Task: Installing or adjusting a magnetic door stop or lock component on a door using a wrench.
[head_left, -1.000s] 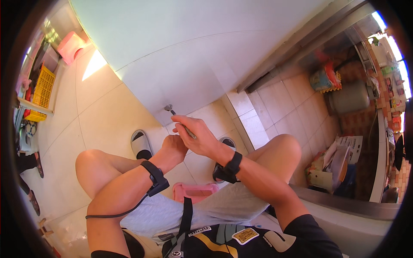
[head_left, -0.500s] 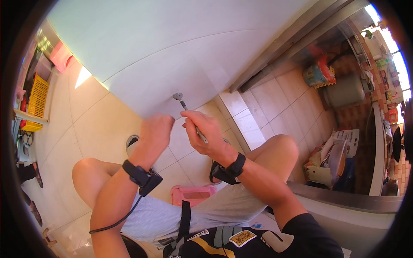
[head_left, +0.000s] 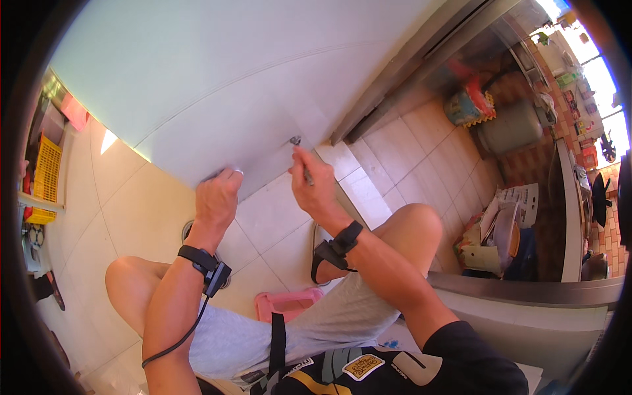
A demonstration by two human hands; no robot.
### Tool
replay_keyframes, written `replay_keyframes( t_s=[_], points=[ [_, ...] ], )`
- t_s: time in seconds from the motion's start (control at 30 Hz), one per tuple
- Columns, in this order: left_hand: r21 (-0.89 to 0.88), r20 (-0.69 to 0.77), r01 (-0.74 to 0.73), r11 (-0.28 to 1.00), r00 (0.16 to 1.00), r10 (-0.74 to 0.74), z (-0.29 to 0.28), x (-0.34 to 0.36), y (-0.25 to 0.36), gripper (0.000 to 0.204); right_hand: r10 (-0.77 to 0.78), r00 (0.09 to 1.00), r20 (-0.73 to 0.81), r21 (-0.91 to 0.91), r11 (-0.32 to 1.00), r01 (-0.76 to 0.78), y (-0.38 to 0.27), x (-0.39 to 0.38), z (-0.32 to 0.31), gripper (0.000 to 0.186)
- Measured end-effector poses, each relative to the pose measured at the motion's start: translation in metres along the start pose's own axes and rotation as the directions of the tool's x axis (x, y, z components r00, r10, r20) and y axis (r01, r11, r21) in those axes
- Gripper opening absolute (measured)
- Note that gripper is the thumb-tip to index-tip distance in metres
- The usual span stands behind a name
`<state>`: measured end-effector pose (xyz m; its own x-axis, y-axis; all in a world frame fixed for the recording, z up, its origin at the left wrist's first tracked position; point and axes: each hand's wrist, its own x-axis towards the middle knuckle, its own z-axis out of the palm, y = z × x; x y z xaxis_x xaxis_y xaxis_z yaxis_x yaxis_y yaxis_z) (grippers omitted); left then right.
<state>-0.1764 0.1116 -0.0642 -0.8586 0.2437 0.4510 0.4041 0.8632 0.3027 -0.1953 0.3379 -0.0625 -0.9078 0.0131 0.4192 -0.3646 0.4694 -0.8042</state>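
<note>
My right hand [head_left: 313, 183] is closed around a slim grey tool with a flared, brush-like head [head_left: 295, 140]. The head is at or very close to the lower part of a large pale panel [head_left: 217, 105]; contact cannot be told. My left hand [head_left: 218, 197] has curled fingers close to the panel's bottom edge. A dark flat sliver shows beyond its knuckles and a small pale spot at its fingertips; what it holds, if anything, is hidden. Black straps with small boxes circle both wrists.
A pink plastic stool [head_left: 283, 304] stands on the tiled floor between my knees. To the right are a raised doorway sill [head_left: 365, 191], a grey gas cylinder [head_left: 513, 133] and a box of papers [head_left: 497, 230]. A yellow basket [head_left: 47, 168] is at far left.
My left hand has moved left and slightly down beside the panel's bottom edge. My right hand has shifted right with the tool, whose head now meets a different spot by the panel. The view has shifted slightly.
</note>
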Motion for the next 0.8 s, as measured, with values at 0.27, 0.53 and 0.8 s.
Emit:
replay_keyframes(
  t_s=[0.27,0.53,0.8],
  points=[
    [-0.009,0.036,0.035,0.999,0.999,-0.034,0.0,0.003,0.004,0.01,0.58,0.804,-0.132,0.491,0.742,-0.456,0.006,0.03,-0.024,0.037],
    [0.115,0.16,0.048,0.992,0.985,-0.067,0.003,-0.004,-0.004,0.008,0.601,0.798,-0.042,0.58,0.665,-0.47,0.015,0.044,-0.037,0.045],
    [-0.077,-0.003,0.043,0.996,0.999,-0.043,-0.06,0.033,0.043,0.011,0.441,0.878,0.186,0.535,0.704,-0.467,-0.065,0.027,-0.051,0.045]
  ],
)
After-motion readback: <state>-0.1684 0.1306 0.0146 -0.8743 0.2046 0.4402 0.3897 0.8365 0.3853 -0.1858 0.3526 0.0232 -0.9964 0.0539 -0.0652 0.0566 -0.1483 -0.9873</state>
